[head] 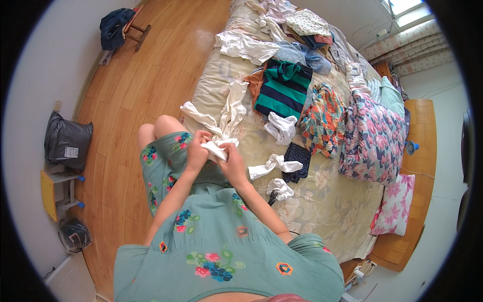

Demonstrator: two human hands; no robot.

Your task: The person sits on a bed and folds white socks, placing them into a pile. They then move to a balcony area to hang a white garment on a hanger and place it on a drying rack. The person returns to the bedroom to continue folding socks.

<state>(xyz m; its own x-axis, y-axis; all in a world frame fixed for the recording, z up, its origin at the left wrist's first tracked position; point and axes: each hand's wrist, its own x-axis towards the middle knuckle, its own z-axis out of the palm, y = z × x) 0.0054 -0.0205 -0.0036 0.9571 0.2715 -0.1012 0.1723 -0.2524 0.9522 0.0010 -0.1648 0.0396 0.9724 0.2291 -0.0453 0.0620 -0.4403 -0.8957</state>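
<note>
My left hand (197, 151) and my right hand (232, 162) both grip a white cloth garment (216, 150) above my lap, at the bed's edge. Cream fabric legs (234, 109) trail from just beyond my hands over the bed; whether they join the held piece I cannot tell. To the right of my right hand lie a knotted white cloth (274, 165), a bunched white cloth (280, 188) and a dark dotted folded cloth (297, 162). Farther off are a crumpled white cloth (281, 127) and a green and navy striped shirt (283, 88).
Mixed clothes (307, 24) cover the bed's far end. A floral quilt (373, 139) and a pillow (394, 205) lie near the wooden headboard (419, 151). On the wooden floor at left stand a grey plastic bag (68, 139), a yellow-topped step stool (49, 194) and a stool with jeans (113, 28).
</note>
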